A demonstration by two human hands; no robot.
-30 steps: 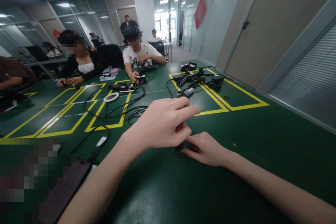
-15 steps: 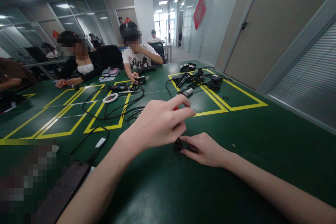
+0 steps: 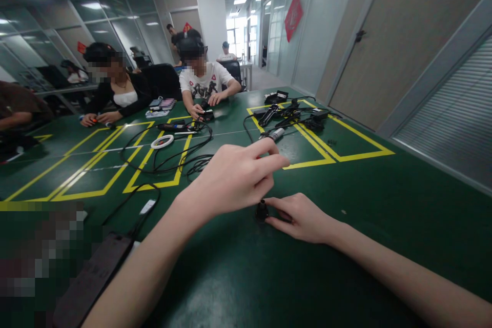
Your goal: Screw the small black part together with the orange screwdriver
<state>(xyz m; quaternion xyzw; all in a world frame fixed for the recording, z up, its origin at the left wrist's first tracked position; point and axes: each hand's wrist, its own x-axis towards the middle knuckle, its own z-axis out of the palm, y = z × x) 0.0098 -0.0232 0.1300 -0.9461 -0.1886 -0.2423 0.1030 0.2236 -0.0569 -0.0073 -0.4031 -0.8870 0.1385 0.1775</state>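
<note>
A small black part with a round, wider base and a narrow neck [image 3: 262, 213] stands upright on the green table. My right hand [image 3: 303, 219] grips it from the right side, thumb and fingertips against its base. Just above hovers my left hand [image 3: 238, 177], palm down with the fingers bent. Its thumb is out of sight behind the other fingers, and whatever is between the fingertips, if anything, is hidden. The top of the black part shows right under the lower edge of my left hand.
Black cables and devices [image 3: 294, 115] lie in yellow-taped boxes at the back right. Left of my hands are a white ring [image 3: 162, 141], looped cable and a dark power strip [image 3: 90, 279]. Co-workers [image 3: 203, 82] sit across the green table [image 3: 384, 205].
My hands stay nearly in place around the black part. Across the table, the co-worker in the white shirt has lowered a hand from the face to the things on the table.
</note>
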